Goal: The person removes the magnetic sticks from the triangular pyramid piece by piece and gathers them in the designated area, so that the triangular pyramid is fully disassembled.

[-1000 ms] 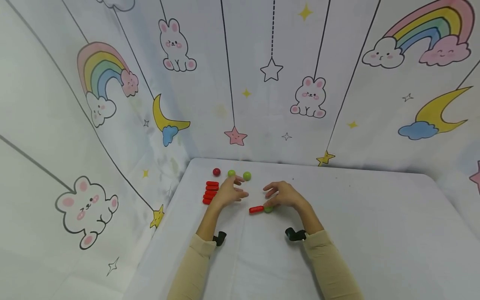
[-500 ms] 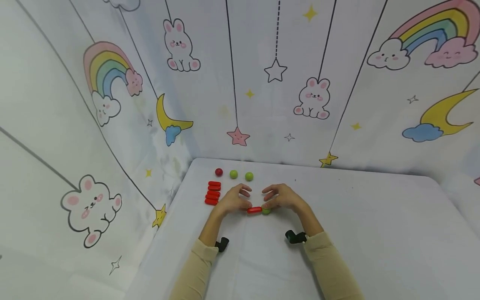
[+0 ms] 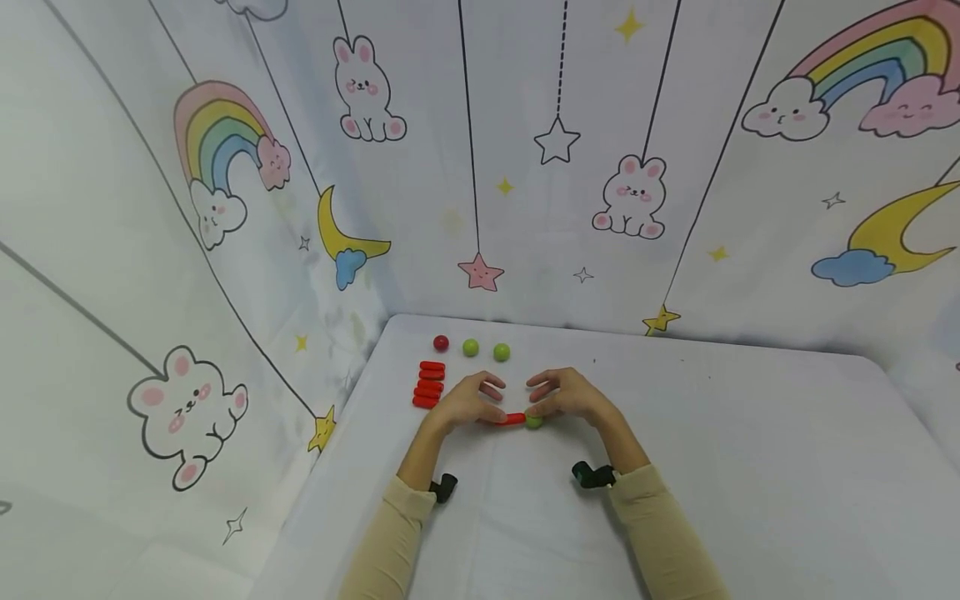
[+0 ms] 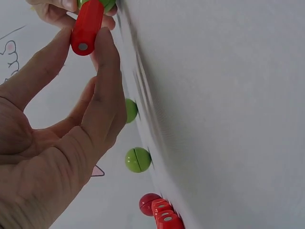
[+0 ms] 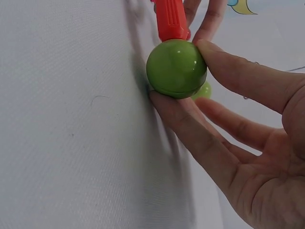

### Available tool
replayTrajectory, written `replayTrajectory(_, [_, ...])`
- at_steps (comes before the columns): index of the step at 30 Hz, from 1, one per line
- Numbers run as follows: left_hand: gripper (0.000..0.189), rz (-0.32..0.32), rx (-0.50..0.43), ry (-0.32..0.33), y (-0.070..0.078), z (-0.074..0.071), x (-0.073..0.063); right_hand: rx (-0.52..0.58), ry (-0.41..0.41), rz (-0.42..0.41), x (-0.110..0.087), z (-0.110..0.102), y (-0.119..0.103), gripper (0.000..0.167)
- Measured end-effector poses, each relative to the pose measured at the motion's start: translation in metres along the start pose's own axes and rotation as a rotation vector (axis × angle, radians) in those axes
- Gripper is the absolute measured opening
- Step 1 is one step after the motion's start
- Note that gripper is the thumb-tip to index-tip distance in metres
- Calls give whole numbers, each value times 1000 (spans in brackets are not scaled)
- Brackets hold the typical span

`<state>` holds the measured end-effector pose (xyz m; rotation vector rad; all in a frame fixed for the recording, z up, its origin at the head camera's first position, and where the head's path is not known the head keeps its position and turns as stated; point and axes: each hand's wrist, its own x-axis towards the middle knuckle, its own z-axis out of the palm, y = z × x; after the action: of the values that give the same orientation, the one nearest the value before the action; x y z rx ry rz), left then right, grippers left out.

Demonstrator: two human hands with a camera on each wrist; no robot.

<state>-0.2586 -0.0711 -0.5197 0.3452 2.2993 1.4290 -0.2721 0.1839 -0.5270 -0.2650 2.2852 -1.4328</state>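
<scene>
Between the thumb and forefinger of my left hand (image 3: 467, 403) is a short red rod (image 4: 87, 26), ribbed, with a small metal disc in its near end. My right hand (image 3: 572, 394) pinches a glossy green ball (image 5: 176, 69) by its thumb and fingertips. In the right wrist view the rod's far end meets the ball, so the two lie in line between my hands, low over the white table. The other fingers of both hands are spread and curve loosely forward.
At the far left of the table (image 3: 720, 467) a red ball (image 3: 441, 342) and two green balls (image 3: 470, 347) stand in a row. Several red rods (image 3: 429, 387) lie stacked in a column below them. A cloth wall (image 3: 420, 167) with printed rabbits and rainbows rises behind.
My left hand has come down and right from beside the rod column and now pinches the red rod. My right hand stays at the green ball.
</scene>
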Motion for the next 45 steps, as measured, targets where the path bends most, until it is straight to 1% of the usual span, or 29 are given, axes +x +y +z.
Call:
replayTrajectory(4, [57,-9,-9,19,-3,2,0,10,-2,8,-1,0,-1,59])
replayTrajectory(8, [56,-13,-24,60,-4,2,1,19,1,17,1,0,-1,60])
replayTrajectory(13, [57,-30,-36,95,-4,1,1,35,3,22,1,0,0,61])
replayTrajectory(19, [60,-36,-37,117,-3,1,0,37,4,30,2,1,2,60])
replayTrajectory(27, [64,-29,-68,117,-3,-1,-2,50,-3,34,5,0,4,60])
replayTrajectory(30, [64,-22,-80,123,-4,-8,-6,44,-6,37,4,-1,5,60])
replayTrajectory(35, [64,-11,-83,126,-11,-30,-22,42,-7,39,4,1,3,60])
replayTrajectory(42, [65,36,-39,157,-21,-56,-36,48,-17,38,1,-1,2,60])
replayTrajectory(45, [65,35,-35,168,-25,-67,-42,44,-22,35,0,0,0,60])
